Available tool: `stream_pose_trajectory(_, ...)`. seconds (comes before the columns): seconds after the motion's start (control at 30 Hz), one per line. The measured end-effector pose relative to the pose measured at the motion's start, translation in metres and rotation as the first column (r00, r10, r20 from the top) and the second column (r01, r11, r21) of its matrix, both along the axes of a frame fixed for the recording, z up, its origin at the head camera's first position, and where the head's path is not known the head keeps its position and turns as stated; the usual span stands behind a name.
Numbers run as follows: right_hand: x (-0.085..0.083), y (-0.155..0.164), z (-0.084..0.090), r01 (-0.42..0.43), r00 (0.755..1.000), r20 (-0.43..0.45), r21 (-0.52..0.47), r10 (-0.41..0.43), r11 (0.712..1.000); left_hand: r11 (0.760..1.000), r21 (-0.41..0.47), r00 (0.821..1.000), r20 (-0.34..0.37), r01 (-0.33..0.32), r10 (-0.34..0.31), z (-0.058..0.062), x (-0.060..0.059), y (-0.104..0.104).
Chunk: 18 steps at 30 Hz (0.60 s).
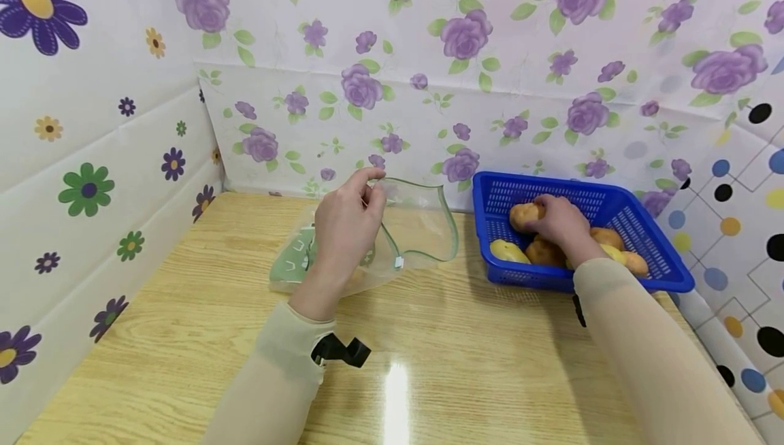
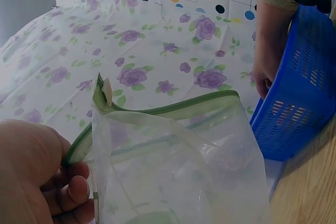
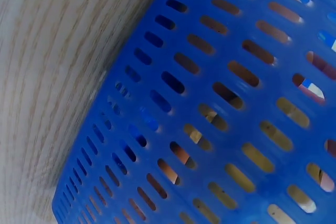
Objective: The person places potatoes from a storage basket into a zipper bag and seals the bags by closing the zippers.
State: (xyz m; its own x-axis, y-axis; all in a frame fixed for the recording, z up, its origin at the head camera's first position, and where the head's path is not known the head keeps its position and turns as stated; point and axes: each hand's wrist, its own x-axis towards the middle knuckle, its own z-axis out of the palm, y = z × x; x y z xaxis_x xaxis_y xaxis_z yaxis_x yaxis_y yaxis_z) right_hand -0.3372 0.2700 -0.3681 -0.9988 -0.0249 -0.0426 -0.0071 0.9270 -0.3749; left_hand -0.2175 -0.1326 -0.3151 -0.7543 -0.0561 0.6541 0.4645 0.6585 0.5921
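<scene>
My left hand [image 1: 348, 227] pinches the green-edged rim of a clear zip bag [image 1: 419, 217] and keeps its mouth spread apart. A white slider [image 1: 399, 262] sits on the bag's zip; the bag's printed green end [image 1: 289, 268] lies on the table. In the left wrist view, the thumb and fingers hold the rim beside the clear film [image 2: 184, 166]. Inside the blue basket [image 1: 664, 254], my right hand [image 1: 562, 224] grips a brown potato [image 1: 525, 216] at the left. The basket's slotted wall [image 3: 173, 108] hides this hand's fingers in the right wrist view.
More potatoes [image 1: 544, 252] and a yellow oblong piece [image 1: 508, 251] lie in the basket, with others partly behind the right wrist. Both stand on a wood-grain table [image 1: 429, 336]. Patterned sheets [image 1: 392, 91] rise behind and at both sides.
</scene>
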Motion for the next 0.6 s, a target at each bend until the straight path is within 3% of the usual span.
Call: stream_pose_trajectory(0.6, 0.0074, -0.0039, 0.0018, 0.018, 0.995, -0.097, -0.007, -0.018, 1.0, 1.0, 0.007, 1.0, 0.002, -0.006, 0.006, 0.0007, -0.0001, 0.0002)
